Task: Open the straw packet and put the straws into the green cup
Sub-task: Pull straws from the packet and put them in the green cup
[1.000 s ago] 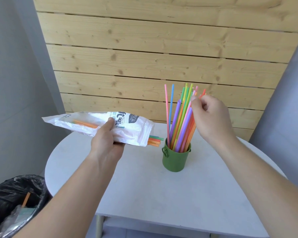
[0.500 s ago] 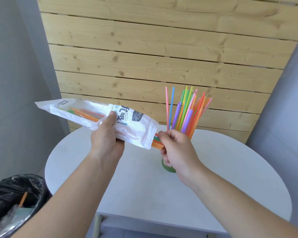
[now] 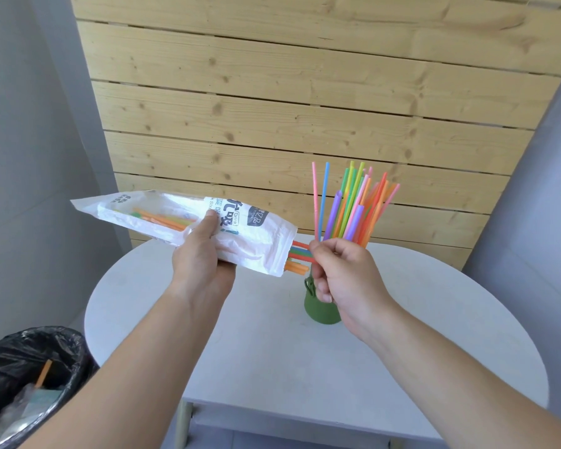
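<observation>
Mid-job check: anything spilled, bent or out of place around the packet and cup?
Nothing spilled on the table. The straws in the green cup stand fanned but contained. The right hand pinches straw ends poking from the straw packet, gripped by the left hand. One oddity: an orange stick, possibly a straw, lies in the bin.

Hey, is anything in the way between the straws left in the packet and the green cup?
Nothing separate. The right hand pinches the straw ends poking from the packet, near the green cup. Only the standing straws crowd its opening, which the hand hides.
</observation>
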A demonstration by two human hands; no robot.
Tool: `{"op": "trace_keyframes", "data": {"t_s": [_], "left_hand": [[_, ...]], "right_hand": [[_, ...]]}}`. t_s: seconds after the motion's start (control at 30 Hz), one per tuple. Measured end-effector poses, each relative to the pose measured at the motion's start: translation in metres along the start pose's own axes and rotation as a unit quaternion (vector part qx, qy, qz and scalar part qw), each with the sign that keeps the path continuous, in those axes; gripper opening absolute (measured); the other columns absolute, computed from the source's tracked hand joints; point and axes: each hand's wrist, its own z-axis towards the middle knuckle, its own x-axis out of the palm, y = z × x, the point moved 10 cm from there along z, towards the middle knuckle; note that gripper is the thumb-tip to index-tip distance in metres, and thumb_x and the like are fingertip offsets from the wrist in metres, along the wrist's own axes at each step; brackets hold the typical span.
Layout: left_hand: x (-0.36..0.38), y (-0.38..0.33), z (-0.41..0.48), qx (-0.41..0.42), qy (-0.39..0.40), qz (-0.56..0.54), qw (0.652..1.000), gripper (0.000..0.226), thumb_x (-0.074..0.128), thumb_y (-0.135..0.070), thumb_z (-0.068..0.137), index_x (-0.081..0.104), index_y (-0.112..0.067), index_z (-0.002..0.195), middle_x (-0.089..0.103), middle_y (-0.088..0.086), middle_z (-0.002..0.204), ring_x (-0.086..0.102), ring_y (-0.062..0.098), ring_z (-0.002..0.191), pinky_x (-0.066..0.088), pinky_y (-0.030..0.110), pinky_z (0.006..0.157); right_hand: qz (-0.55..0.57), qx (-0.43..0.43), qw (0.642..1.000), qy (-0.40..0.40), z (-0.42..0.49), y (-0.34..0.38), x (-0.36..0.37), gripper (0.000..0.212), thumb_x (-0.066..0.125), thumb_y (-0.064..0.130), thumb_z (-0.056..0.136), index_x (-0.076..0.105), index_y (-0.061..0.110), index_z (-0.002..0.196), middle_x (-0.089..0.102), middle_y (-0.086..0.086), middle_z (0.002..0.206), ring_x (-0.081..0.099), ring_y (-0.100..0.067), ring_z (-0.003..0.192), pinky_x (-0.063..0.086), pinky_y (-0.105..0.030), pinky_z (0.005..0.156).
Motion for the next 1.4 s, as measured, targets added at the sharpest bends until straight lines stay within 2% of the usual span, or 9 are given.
{"op": "trace_keyframes", "data": {"t_s": [0.13, 0.3, 0.47, 0.63, 0.83, 0.93, 1.1, 1.27, 1.4], "left_hand": [[-0.004, -0.001, 0.003, -0.004, -0.007, -0.007, 1.0, 0.043, 0.068, -0.012, 0.101, 0.06, -0.001, 0.142, 0.074, 0.014, 0.134, 0.075, 0.028, 0.119, 0.06, 0.05, 0.101], [-0.003, 0.004, 0.003, -0.017, -0.006, -0.005, 1.0, 0.042, 0.069, -0.014, 0.101, 0.061, -0.002, 0.141, 0.075, 0.013, 0.133, 0.076, 0.026, 0.116, 0.062, 0.047, 0.098], [-0.007, 0.001, 0.002, -0.019, -0.018, -0.012, 1.0, 0.042, 0.069, -0.013, 0.101, 0.062, -0.002, 0.141, 0.076, 0.011, 0.132, 0.076, 0.024, 0.115, 0.066, 0.042, 0.087], [-0.01, 0.004, 0.001, -0.028, -0.028, -0.013, 0.999, 0.04, 0.069, -0.012, 0.101, 0.063, -0.002, 0.139, 0.076, 0.01, 0.13, 0.077, 0.023, 0.114, 0.065, 0.043, 0.09], [-0.006, 0.014, -0.002, -0.042, -0.02, -0.003, 0.999, 0.04, 0.07, -0.013, 0.101, 0.063, -0.004, 0.14, 0.077, 0.009, 0.129, 0.077, 0.023, 0.112, 0.066, 0.04, 0.084], [-0.005, 0.017, -0.003, -0.042, -0.019, 0.001, 0.999, 0.042, 0.068, -0.013, 0.102, 0.061, -0.003, 0.142, 0.076, 0.01, 0.129, 0.079, 0.022, 0.103, 0.067, 0.038, 0.081], [-0.004, 0.016, -0.001, -0.039, -0.016, -0.006, 0.999, 0.041, 0.067, -0.012, 0.102, 0.061, -0.002, 0.142, 0.075, 0.01, 0.131, 0.078, 0.022, 0.096, 0.068, 0.037, 0.076], [-0.002, 0.015, -0.002, -0.032, 0.0, -0.003, 0.999, 0.037, 0.066, -0.012, 0.103, 0.062, -0.003, 0.139, 0.076, 0.007, 0.12, 0.077, 0.02, 0.096, 0.067, 0.038, 0.083], [-0.003, 0.016, -0.001, -0.032, -0.001, 0.01, 0.999, 0.016, 0.068, -0.012, 0.103, 0.066, -0.008, 0.118, 0.077, 0.007, 0.114, 0.078, 0.019, 0.092, 0.062, 0.044, 0.098]], "right_hand": [[0.034, -0.002, 0.999, -0.012, 0.003, 0.003, -0.008, 0.025, 0.066, 0.02, 0.095, 0.058, 0.011, 0.074, 0.049, -0.002, 0.056, 0.038, -0.013, 0.042, 0.029, -0.023, 0.039], [0.006, 0.0, 1.0, 0.013, 0.002, -0.002, -0.002, 0.021, 0.068, 0.02, 0.094, 0.062, 0.01, 0.077, 0.053, 0.0, 0.055, 0.041, -0.013, 0.044, 0.033, -0.024, 0.04], [0.015, -0.02, 0.999, -0.024, 0.011, 0.014, -0.027, 0.018, 0.067, 0.018, 0.095, 0.065, 0.009, 0.079, 0.049, 0.0, 0.054, 0.037, -0.012, 0.043, 0.033, -0.022, 0.039], [0.037, -0.02, 0.998, -0.045, 0.016, 0.019, -0.053, 0.021, 0.066, 0.02, 0.096, 0.063, 0.012, 0.077, 0.047, 0.0, 0.056, 0.036, -0.013, 0.045, 0.032, -0.022, 0.039], [0.059, -0.012, 0.998, -0.024, 0.009, 0.011, -0.052, 0.021, 0.066, 0.023, 0.096, 0.064, 0.012, 0.078, 0.051, -0.001, 0.057, 0.039, -0.012, 0.044, 0.034, -0.024, 0.041], [0.03, -0.016, 0.999, -0.012, 0.007, 0.009, -0.044, 0.023, 0.067, 0.027, 0.095, 0.064, 0.011, 0.078, 0.055, -0.004, 0.059, 0.042, -0.014, 0.044, 0.034, -0.026, 0.043], [0.009, -0.004, 1.0, 0.009, 0.004, 0.003, -0.035, 0.024, 0.071, 0.026, 0.092, 0.068, 0.002, 0.093, 0.058, -0.002, 0.056, 0.041, -0.015, 0.045, 0.032, -0.026, 0.043], [0.016, 0.007, 1.0, 0.01, 0.003, 0.0, -0.034, 0.028, 0.074, 0.029, 0.09, 0.068, 0.002, 0.095, 0.061, -0.005, 0.058, 0.041, -0.016, 0.045, 0.032, -0.026, 0.043], [-0.003, 0.011, 1.0, 0.017, -0.001, -0.002, -0.028, 0.034, 0.079, 0.032, 0.084, 0.07, 0.003, 0.1, 0.071, -0.009, 0.065, 0.044, -0.016, 0.042, 0.036, -0.025, 0.042]]}}
